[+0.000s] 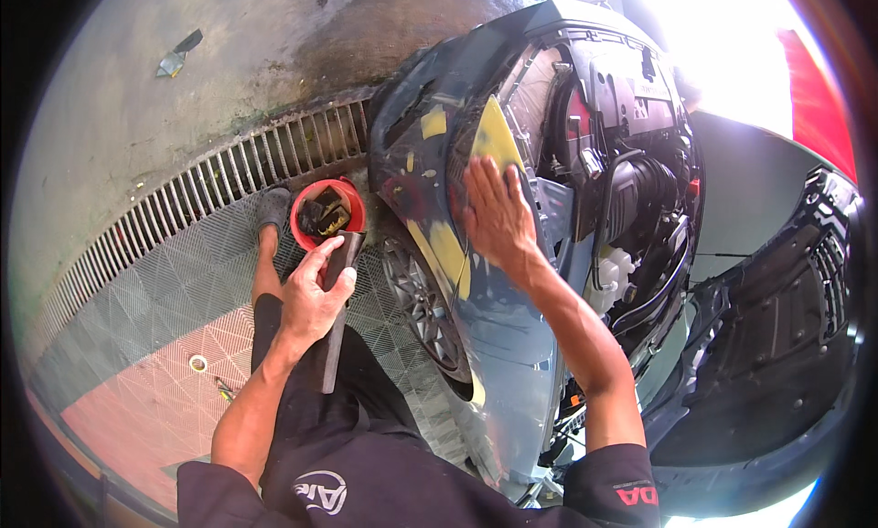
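My right hand [498, 208] lies flat with its fingers stretched out on the car's grey front fender [508, 336]. Its fingertips touch the lower part of a yellow filler patch [495, 130]. More yellow filler [448, 253] covers the edge above the wheel [421, 295]. Over my lap, my left hand [315, 295] grips a long, narrow, dark sanding block [335, 350], thumb on one side and fingers on the other. Just beyond that hand stands a red bucket [358, 208] with dark pieces inside.
The engine bay [631, 199] lies exposed to the right of the fender. A large dark panel [759, 363] is at the far right. A metal drain grate [219, 185] curves across the floor. A tape roll [198, 363] lies on the tiles; a scrap [178, 57] lies farther off.
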Demonstrator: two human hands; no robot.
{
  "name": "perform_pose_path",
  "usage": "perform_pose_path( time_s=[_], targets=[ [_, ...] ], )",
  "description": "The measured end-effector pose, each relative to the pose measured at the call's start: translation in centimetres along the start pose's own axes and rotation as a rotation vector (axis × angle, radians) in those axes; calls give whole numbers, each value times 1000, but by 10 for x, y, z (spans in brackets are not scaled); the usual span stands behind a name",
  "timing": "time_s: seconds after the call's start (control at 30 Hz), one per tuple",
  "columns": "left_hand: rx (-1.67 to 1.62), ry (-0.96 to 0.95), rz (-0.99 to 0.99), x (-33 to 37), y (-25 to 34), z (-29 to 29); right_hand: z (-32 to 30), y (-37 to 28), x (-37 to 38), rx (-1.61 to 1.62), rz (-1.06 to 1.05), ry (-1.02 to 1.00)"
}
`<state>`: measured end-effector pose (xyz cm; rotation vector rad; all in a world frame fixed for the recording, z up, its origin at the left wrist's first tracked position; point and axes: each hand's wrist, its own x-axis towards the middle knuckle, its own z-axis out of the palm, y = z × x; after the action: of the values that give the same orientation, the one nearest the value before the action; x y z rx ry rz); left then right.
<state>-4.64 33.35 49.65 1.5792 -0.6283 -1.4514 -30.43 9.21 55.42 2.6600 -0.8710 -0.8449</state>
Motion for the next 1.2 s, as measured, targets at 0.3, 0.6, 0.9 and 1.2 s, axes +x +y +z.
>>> perform_pose_path(
  time_s=[0.3,0.6,0.9,1.2],
  targets=[
    [-66,19,57,1,-14,38,17,-3,-1,84,9,132],
    [-5,62,106,20,-25,90,10,-16,-60,43,-72,41],
    [34,258,356,74,13,197,-9,35,-108,413,-77,205],
    [63,340,358,129,51,224,3,41,-112,658,165,414]
  ],
)
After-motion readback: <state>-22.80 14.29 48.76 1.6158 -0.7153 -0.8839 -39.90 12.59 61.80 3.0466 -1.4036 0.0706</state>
